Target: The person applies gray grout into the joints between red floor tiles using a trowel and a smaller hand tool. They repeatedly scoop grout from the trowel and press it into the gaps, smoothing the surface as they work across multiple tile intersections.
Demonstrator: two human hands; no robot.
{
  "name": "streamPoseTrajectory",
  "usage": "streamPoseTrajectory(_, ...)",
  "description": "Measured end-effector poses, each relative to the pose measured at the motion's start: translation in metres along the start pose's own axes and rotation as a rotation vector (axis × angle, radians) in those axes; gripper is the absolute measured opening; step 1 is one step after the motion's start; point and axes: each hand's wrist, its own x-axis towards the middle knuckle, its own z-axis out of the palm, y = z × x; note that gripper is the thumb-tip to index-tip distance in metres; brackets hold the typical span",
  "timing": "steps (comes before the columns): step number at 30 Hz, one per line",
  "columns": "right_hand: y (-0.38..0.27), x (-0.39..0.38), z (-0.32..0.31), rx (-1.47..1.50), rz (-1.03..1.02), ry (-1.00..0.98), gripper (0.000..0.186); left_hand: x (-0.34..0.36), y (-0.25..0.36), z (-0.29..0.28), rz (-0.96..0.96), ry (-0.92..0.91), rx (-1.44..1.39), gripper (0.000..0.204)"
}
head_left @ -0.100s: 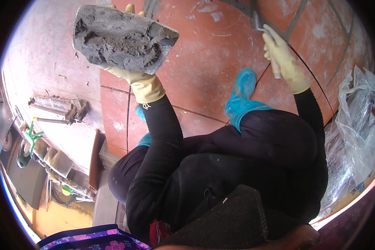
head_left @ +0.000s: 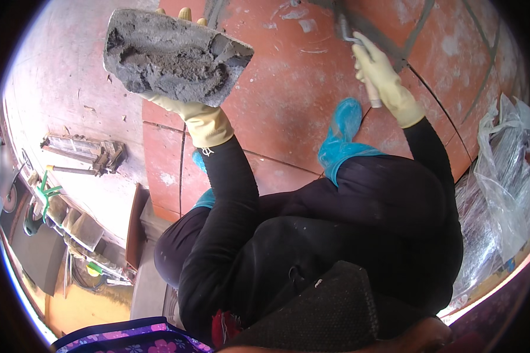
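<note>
My left hand (head_left: 205,122), in a cream rubber glove, holds a flat mortar board (head_left: 113,35) from below, its fingertips showing past the far edge. Wet grey mortar (head_left: 176,62) lies in a ridged heap on top. In the same kind of glove, my right hand (head_left: 388,82) is closed round the pale handle of a small trowel (head_left: 372,94). The trowel's narrow metal end is down at a wide grey joint (head_left: 378,35) between terracotta tiles (head_left: 300,100); its tip is blurred.
Blue rubber boots (head_left: 346,120) stand on the tiles under me. Clear plastic sheeting (head_left: 494,188) lies at the right. To the left are a tile cutter (head_left: 88,153) on bare concrete, a brown panel (head_left: 136,226) and assorted tools. Dark unfilled gaps (head_left: 433,97) run between some tiles.
My right hand has moved a little left and away from me with the trowel, along the joint. My left hand and the mortar board are almost still.
</note>
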Motion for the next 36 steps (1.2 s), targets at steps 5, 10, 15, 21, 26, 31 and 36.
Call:
streamPoseTrajectory(5, -0.027, 0.024, 0.032, -0.073, -0.123, -0.128, 0.053, 0.0, 0.004, -0.011, -0.114, -0.28, -0.503, 0.104)
streamPoseTrajectory(10, -0.05, 0.042, 0.021, -0.247, -0.219, -0.143, 0.056, -0.004, 0.015, 0.005, 0.052, 0.123, 0.233, 0.1)
streamPoseTrajectory(15, -0.068, 0.06, 0.001, -0.492, -0.263, -0.108, 0.058, -0.008, 0.022, 0.009, 0.105, 0.143, 0.255, 0.097)
streamPoseTrajectory(21, -0.07, 0.072, 0.01, -0.752, -0.304, -0.144, 0.057, -0.008, 0.022, -0.007, 0.071, 0.06, -0.046, 0.097)
streamPoseTrajectory(26, -0.077, 0.061, 0.013, -0.835, -0.3, -0.182, 0.056, -0.005, 0.02, -0.02, 0.015, -0.168, -0.614, 0.098)
streamPoseTrajectory(31, -0.113, 0.035, 0.015, -0.735, -0.23, -0.158, 0.054, -0.005, 0.019, -0.019, 0.058, -0.089, -0.374, 0.098)
streamPoseTrajectory(36, -0.129, 0.036, 0.017, -0.64, -0.246, -0.231, 0.053, -0.004, 0.02, -0.014, 0.074, -0.043, -0.252, 0.099)
